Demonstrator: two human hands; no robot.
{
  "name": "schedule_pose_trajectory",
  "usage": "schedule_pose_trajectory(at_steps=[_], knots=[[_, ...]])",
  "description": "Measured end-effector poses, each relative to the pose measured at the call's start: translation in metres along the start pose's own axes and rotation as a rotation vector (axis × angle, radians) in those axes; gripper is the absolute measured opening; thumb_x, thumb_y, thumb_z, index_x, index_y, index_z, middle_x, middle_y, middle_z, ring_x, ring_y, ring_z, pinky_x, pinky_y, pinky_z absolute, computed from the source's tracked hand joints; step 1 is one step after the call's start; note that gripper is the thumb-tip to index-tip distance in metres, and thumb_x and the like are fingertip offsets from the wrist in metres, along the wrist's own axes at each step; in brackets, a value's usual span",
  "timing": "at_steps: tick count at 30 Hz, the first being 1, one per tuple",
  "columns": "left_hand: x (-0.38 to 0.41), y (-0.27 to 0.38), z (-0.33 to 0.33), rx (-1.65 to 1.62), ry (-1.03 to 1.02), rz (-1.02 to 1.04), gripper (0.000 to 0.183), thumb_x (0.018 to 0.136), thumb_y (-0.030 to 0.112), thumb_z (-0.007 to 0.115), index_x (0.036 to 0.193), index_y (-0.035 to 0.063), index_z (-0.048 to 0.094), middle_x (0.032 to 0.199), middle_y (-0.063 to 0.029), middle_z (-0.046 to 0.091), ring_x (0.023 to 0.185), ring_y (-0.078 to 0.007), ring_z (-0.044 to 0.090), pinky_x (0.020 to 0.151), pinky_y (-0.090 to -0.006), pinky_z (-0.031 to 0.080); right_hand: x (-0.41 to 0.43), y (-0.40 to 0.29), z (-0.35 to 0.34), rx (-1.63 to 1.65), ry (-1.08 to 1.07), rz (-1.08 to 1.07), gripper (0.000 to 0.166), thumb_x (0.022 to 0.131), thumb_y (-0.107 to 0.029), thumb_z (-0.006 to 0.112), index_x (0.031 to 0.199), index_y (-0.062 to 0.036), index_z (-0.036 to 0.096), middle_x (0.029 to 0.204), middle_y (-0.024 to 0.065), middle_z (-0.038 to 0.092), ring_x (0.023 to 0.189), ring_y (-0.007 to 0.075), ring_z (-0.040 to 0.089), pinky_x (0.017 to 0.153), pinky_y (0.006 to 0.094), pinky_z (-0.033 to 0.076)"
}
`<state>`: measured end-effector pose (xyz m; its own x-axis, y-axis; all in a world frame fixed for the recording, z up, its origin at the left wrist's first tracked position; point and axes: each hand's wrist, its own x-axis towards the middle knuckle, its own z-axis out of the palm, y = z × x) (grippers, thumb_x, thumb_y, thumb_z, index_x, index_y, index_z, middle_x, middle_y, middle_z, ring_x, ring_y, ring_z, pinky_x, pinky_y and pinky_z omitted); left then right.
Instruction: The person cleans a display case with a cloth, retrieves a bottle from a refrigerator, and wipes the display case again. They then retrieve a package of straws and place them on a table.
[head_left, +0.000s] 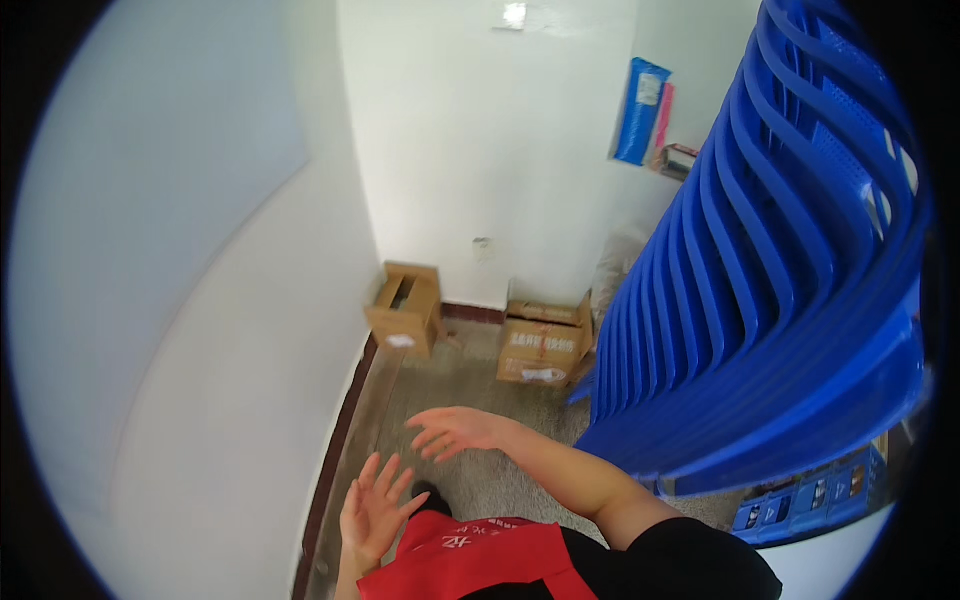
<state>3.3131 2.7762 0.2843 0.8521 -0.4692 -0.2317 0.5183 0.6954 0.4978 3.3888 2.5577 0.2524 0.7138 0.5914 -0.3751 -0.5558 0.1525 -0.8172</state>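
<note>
My left hand (376, 510) is raised near the left wall, palm turned up and fingers spread, with nothing in it. In front of my body, my right hand (461, 431) reaches across to the left, also holding nothing, its fingers apart. Below both hands lies the grey floor (469, 375). I wear a red apron (480, 559) that bears writing, over black clothing. One dark shoe (431, 496) shows beneath my hands. A tall, tilted-looking stack of blue plastic chairs (720, 285) stands to my right, close to my right arm but beyond the hand.
An open cardboard box (409, 319) sits in the corner, and another cardboard box (540, 349) stands by the far wall (480, 150). Blue crates (806, 499) with bottles are at lower right. A blue package (641, 112) is at upper right. The left wall (247, 360) runs close beside me.
</note>
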Motion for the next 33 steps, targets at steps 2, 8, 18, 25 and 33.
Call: schedule_pose_trajectory(at_steps=[2,8,18,25,33], knots=[[0.057,0.030,-0.006,-0.006,-0.023,-0.078,0.043,0.083,0.036,0.042,0.121,0.0164,0.035,0.123,-0.0102,0.037,0.101,-0.0291,0.044,0.090,-0.0515,0.030,0.006,-0.014,-0.068,0.138,0.426,-0.122,0.034,0.084,-0.026,0.045,0.113,-0.0077,0.045,0.103,0.0132,0.053,0.092,0.0203,0.053,0.078,0.0345,0.044],[0.234,0.069,0.051,0.285,-0.182,-0.378,0.036,0.085,0.031,0.040,0.116,0.0120,0.040,0.112,-0.0135,0.047,0.093,-0.0275,0.050,0.085,-0.0442,0.036,-0.051,-0.102,-0.219,0.380,0.972,-0.462,0.029,0.080,-0.024,0.050,0.106,-0.0103,0.048,0.096,0.0084,0.055,0.084,0.0179,0.053,0.073,0.0332,0.043],[0.447,-0.004,0.097,0.215,-0.256,-0.540,0.032,0.084,0.023,0.044,0.112,0.0080,0.043,0.105,-0.0134,0.053,0.093,-0.0274,0.051,0.083,-0.0383,0.039,-0.153,-0.305,-0.513,0.086,1.646,-0.670,0.032,0.078,-0.017,0.048,0.109,-0.0117,0.045,0.089,0.0038,0.052,0.074,0.0150,0.052,0.064,0.0324,0.044],[0.526,-0.005,0.185,0.430,-0.004,-0.325,0.039,0.085,0.029,0.045,0.118,0.0085,0.040,0.110,-0.0123,0.047,0.100,-0.0229,0.046,0.088,-0.0378,0.035,-0.257,-0.457,-0.680,-0.645,2.284,-0.577,0.049,0.070,-0.022,0.057,0.111,-0.0002,0.042,0.103,0.0213,0.052,0.095,0.0357,0.050,0.081,0.0378,0.040],[0.597,-0.019,0.196,0.423,0.062,-0.400,0.038,0.085,0.029,0.044,0.117,0.0088,0.040,0.110,-0.0118,0.049,0.098,-0.0226,0.046,0.086,-0.0350,0.035,-0.274,-0.499,-0.721,-0.731,2.304,-0.376,0.046,0.067,-0.024,0.061,0.105,-0.0007,0.048,0.093,0.0193,0.057,0.087,0.0308,0.055,0.075,0.0359,0.043]])
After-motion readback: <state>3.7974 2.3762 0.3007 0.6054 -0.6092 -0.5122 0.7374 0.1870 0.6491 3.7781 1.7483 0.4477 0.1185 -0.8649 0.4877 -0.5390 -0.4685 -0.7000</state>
